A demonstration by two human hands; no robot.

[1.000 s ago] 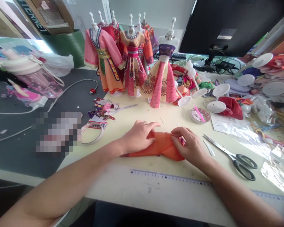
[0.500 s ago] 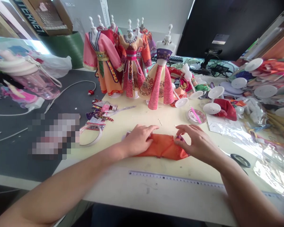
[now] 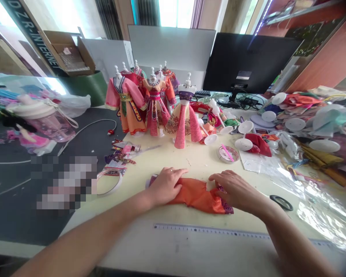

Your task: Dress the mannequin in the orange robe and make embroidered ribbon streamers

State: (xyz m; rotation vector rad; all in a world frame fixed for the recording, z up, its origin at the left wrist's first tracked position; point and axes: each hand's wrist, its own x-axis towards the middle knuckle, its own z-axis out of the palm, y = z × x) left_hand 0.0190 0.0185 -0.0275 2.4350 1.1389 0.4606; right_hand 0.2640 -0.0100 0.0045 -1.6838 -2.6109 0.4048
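A small orange cloth piece [image 3: 196,192], like a doll garment with dark patterned trim at both ends, lies flat on the pale table in front of me. My left hand [image 3: 165,186] rests on its left part, index finger stretched out and thumb apart, pressing the cloth down. Over the patterned right end is my right hand [image 3: 233,188], fingers extended and fingertips touching the cloth; its thumb is partly hidden. Nearer to me, a clear ruler [image 3: 213,231] lies along the table. Black-handled scissors [image 3: 281,202] sit right of my right hand, mostly hidden.
Several small mannequins in colourful dresses [image 3: 154,100] stand at the back. Left are a tape roll [image 3: 111,182], fabric scraps [image 3: 121,154] and a pink cup [image 3: 50,119]. Right are a round dish [image 3: 228,153], clear plastic film [image 3: 323,219] and white stands [image 3: 245,127]. Behind rises a monitor [image 3: 248,61].
My view has tilted up, showing more background. My right hand has flattened from a raised curl onto the cloth's right end, where the patterned trim now shows more and the upper edge dips.
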